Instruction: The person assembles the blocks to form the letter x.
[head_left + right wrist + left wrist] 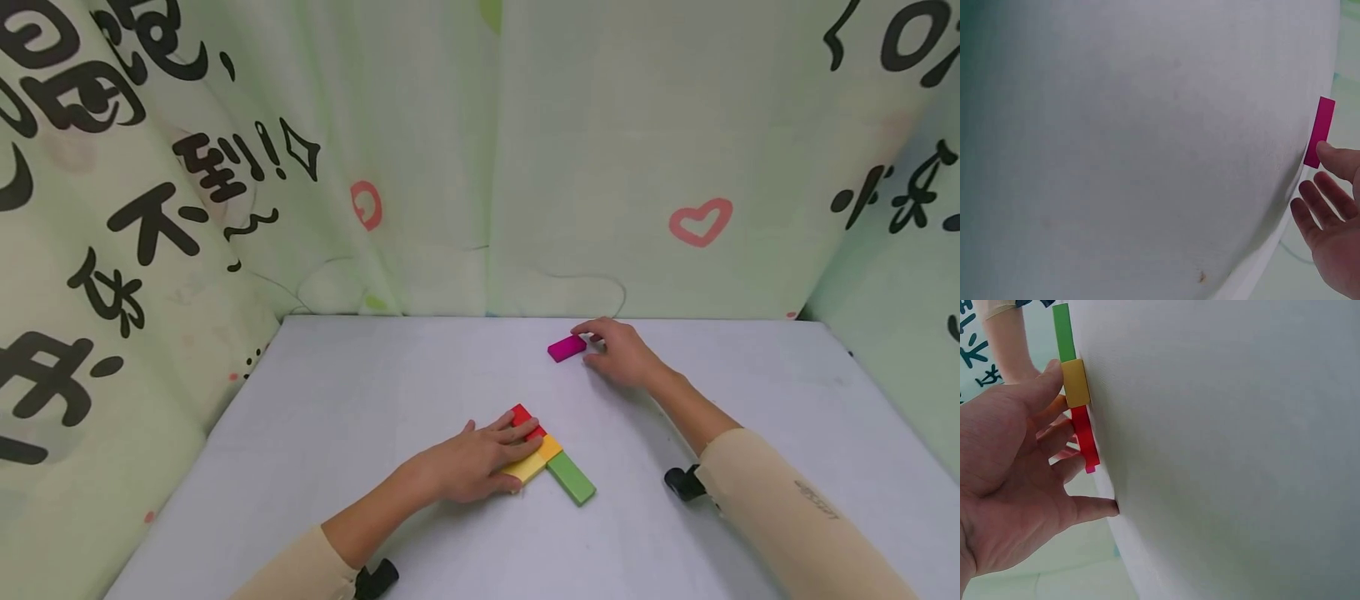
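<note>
My left hand (480, 458) lies with fingers spread over a red block (520, 412) and beside a yellow block (528, 468). In the left wrist view, the thumb touches the yellow block (1076, 384), and other fingertips reach the red block (1085, 434). An orange-yellow piece (552, 447) adjoins the yellow one, with a green block (572, 478) angled off its end. Farther back, my right hand (618, 354) is at the right end of a magenta block (566, 348), thumb and index finger apart around that end. Whether they touch it is unclear.
All the blocks lie on a white-covered table (375, 375). A pale green printed curtain (585, 167) encloses its back and sides. Dark wrist devices (684, 483) sit at both cream sleeves (795, 508).
</note>
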`<move>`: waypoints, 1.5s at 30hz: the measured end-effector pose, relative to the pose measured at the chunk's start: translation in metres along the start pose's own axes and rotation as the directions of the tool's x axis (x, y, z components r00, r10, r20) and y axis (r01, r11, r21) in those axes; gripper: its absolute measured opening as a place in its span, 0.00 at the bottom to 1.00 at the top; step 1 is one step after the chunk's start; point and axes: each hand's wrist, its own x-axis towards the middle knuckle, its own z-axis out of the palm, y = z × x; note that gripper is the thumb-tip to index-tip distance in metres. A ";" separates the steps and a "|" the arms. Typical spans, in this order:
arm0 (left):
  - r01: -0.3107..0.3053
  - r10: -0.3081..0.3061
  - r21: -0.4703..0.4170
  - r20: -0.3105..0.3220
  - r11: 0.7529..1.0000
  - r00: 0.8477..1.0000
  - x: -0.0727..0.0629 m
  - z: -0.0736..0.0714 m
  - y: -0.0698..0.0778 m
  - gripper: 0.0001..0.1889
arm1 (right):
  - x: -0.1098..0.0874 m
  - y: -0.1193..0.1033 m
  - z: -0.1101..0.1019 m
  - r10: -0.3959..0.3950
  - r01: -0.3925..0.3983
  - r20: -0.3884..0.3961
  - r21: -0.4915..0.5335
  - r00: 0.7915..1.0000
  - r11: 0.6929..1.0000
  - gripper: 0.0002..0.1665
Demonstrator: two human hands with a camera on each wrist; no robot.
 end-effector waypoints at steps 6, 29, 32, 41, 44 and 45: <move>-0.006 0.006 0.004 -0.002 1.000 1.000 0.000 0.002 0.000 0.36 | 0.004 0.000 0.005 0.005 -0.005 0.007 -0.001 1.000 1.000 0.28; 0.003 -0.003 0.011 0.008 1.000 1.000 -0.001 -0.001 -0.002 0.37 | 0.025 -0.010 0.015 -0.050 0.051 0.056 -0.030 0.997 0.998 0.20; 0.006 -0.006 0.010 0.009 1.000 1.000 -0.001 -0.001 -0.001 0.37 | 0.027 -0.010 0.015 -0.047 0.049 0.069 -0.037 0.997 0.998 0.20; 0.005 -0.005 0.001 0.013 1.000 1.000 -0.001 -0.001 0.000 0.37 | 0.027 -0.010 0.014 -0.024 0.029 0.086 -0.057 0.996 0.998 0.21; 0.003 -0.003 0.002 0.008 1.000 1.000 -0.001 -0.001 -0.001 0.37 | 0.027 -0.011 0.013 -0.026 0.030 0.083 -0.053 0.996 0.998 0.21; 0.002 -0.003 0.004 0.006 1.000 1.000 0.000 -0.001 -0.001 0.37 | 0.027 -0.011 0.013 -0.029 0.033 0.081 -0.051 0.996 0.998 0.21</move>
